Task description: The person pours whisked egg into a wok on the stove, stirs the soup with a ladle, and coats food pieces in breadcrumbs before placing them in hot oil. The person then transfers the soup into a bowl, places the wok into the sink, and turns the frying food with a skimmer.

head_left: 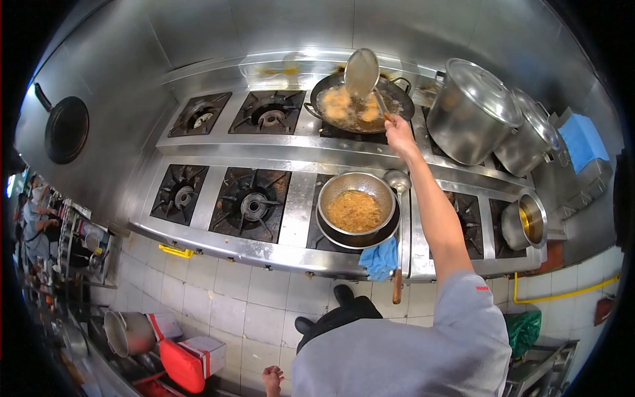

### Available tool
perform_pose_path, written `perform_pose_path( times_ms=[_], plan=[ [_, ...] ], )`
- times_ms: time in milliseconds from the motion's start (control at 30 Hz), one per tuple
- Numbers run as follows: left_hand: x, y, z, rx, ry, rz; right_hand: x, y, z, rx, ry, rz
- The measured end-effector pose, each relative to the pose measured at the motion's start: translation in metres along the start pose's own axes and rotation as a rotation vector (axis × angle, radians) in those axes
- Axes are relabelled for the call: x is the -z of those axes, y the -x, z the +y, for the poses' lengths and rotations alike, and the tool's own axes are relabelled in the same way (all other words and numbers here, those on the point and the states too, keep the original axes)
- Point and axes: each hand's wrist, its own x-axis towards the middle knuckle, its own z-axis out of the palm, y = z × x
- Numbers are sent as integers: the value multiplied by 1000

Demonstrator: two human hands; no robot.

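Note:
My right hand (399, 134) grips the handle of a skimmer (362, 73), whose round bowl is tilted up over a black wok (320, 118). Several golden pieces of food (336, 102) sit in bubbling oil in the wok, on a back burner. Down at my side, my left hand (272, 379) hangs low with loosely bent fingers and nothing visible in it. On the front burner nearest me, a perforated metal bowl (328, 192) with brown crumbs (355, 210) rests in a dark pan (391, 229). Beside it lies a ladle (397, 182).
Large lidded pots (466, 126) stand at the back right, with an open metal pot (512, 228) in front. A blue cloth (380, 260) and a wooden handle (397, 288) overhang the stove's front edge. A frying pan (66, 130) hangs on the left wall.

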Motion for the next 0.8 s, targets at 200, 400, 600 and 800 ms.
perform_pose_path(
  times_ms=[200, 400, 600, 800],
  plan=[
    [-7, 23, -23, 43, 40, 17, 52, 3, -14, 167, 198, 220],
    [23, -19, -103, -113, -330, 13, 90, -6, 44, 126, 233, 271],
    [3, 21, -35, 82, -6, 4, 102, 12, 57, 2, 315, 204],
    [4, -12, 10, 18, -50, -46, 86, -8, 63, 149, 576, 189]
  ],
)
